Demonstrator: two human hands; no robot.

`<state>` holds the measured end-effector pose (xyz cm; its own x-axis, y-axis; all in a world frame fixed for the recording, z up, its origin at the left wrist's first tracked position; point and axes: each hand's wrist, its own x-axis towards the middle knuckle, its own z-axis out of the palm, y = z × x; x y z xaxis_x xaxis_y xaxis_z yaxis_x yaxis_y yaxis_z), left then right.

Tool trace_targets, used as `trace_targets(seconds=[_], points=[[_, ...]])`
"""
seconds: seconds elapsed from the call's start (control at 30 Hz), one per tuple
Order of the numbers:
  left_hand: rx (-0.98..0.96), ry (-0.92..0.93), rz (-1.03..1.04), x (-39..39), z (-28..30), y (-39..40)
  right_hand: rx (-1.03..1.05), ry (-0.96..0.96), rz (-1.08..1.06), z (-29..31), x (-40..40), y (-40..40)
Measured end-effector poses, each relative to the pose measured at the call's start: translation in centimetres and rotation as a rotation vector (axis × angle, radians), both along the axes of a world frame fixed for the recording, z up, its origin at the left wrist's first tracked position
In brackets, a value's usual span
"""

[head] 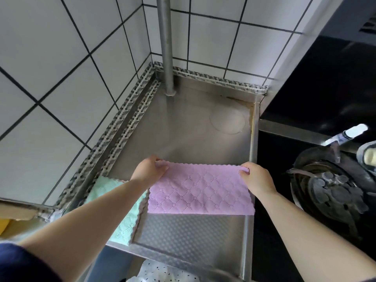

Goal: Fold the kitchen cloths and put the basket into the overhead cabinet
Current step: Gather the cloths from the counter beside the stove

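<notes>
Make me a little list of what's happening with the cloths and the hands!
pink cloth: on the steel counter, looks folded in half
left hand: pinches the pink cloth's far left corner
right hand: pinches its far right corner
green cloth: lies flat to the left, partly under the left forearm
basket: not in view
beside counter: dark stove burner on the right

Steel pipe (167, 47), tiled wall (61, 68), wok (325, 192)
</notes>
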<state>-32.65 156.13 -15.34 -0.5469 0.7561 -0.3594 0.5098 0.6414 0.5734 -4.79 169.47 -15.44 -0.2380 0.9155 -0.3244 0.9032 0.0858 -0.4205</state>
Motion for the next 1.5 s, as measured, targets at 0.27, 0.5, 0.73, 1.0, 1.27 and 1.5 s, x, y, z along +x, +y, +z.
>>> trace_targets(seconds=[0.27,0.5,0.73,1.0,1.27,1.5], points=[[0.294,0.547,-0.245,1.9,-1.1,-1.0,0.488,0.071,0.244,-1.5,-2.5,-2.0],[0.180,0.552,-0.586,9.3,-4.4,-1.9,0.410,-0.112,0.588,-5.3,-6.1,-9.6],[0.064,0.589,-0.536,7.6,-5.4,-2.9,0.397,-0.281,0.543,-5.9,-2.7,-7.8],[0.303,0.577,-0.676,7.9,-5.0,-4.0,0.512,-0.213,0.554,-4.6,-2.4,-6.0],[0.443,0.630,-0.796,10.5,-4.4,-5.0,0.616,-0.046,0.915,-3.3,-5.4,-3.3],[0.278,0.684,-0.852,7.7,-3.4,-5.1,0.648,-0.123,0.925,-2.6,-4.7,-3.3]])
